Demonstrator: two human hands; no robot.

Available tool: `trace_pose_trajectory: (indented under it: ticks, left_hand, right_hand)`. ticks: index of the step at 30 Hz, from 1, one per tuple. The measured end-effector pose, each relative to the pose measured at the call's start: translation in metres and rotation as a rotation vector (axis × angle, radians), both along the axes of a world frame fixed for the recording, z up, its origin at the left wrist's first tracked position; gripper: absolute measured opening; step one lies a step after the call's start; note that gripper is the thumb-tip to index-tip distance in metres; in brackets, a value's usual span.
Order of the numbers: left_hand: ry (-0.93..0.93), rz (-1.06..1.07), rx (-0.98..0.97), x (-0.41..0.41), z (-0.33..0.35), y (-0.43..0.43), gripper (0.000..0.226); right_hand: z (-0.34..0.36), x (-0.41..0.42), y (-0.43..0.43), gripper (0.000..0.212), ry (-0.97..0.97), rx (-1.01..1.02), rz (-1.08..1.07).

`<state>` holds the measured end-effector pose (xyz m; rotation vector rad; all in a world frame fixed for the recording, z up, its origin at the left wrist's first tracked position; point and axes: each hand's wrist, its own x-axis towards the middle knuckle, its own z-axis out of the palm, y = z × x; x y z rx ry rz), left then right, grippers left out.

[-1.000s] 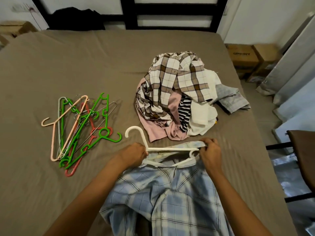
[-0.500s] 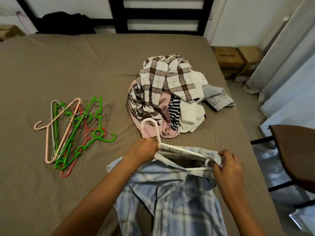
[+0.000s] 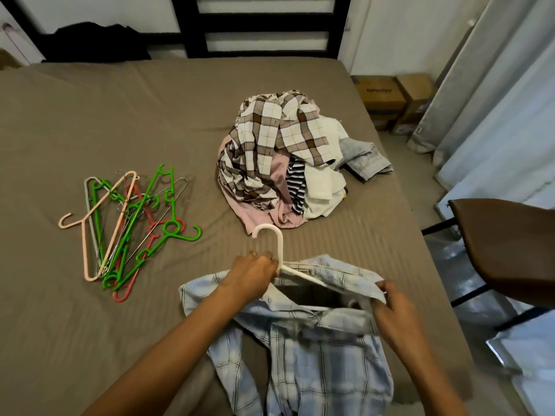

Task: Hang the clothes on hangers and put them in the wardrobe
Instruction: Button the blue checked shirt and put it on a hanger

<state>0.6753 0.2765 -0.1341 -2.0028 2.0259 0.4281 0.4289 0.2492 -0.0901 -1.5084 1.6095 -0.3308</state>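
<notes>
A: Which step is this?

B: Getting a shirt onto its hanger, I'd say. The shirt (image 3: 315,355) lies on the bed (image 3: 120,115) at the near edge with its collar open. The hanger (image 3: 277,238) is half inside it, hook pointing toward the pile.

A: And the hands?

B: The left hand (image 3: 255,276) has its fingers (image 3: 268,259) curled tight round the hanger's neck. The right hand (image 3: 393,307) pinches the collar edge at the shirt's right shoulder, fingers clamped on cloth.

A: What next?

B: Probably drawing that shoulder over the hanger's right arm until it seats. Then checking the other shoulder, which the left hand hides. After that, lift by the hook. No wardrobe is in view, so reaching one means turning away.

A: Much left?

B: Plenty. The pile (image 3: 279,157) sits further up the bed, with spare hangers (image 3: 129,223) well to its left.
</notes>
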Motion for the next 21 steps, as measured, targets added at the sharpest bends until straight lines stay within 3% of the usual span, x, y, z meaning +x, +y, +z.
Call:
trace_pose_trajectory:
  ticks: [2,5,7,12,18,21]
  left_hand:
    - [0.068,0.026,0.064,-0.004,0.013,0.009,0.023]
    - [0.194,0.084,0.232,-0.006,0.044,0.01,0.024]
    - [0.195,0.096,0.232,-0.003,0.055,-0.003,0.022]
    - [0.198,0.122,-0.102,0.004,0.015,-0.07,0.027]
    - [0.088,0.22,-0.127,0.016,-0.07,-0.12,0.028]
    - [0.243,0.407,-0.166,0.028,-0.094,-0.143,0.023]
  right_hand:
    - [0.03,0.006,0.03,0.01,-0.24,0.242,0.016]
    - [0.06,-0.003,0.041,0.045,-0.432,0.581,0.055]
    - [0.069,-0.003,0.023,0.032,-0.622,0.718,-0.035]
    - [0.001,0.043,-0.058,0.014,-0.338,0.206,-0.11]
    - [-0.097,0.077,-0.122,0.028,-0.147,0.019,-0.043]
    - [-0.114,0.082,-0.138,0.036,-0.105,-0.075,0.007]
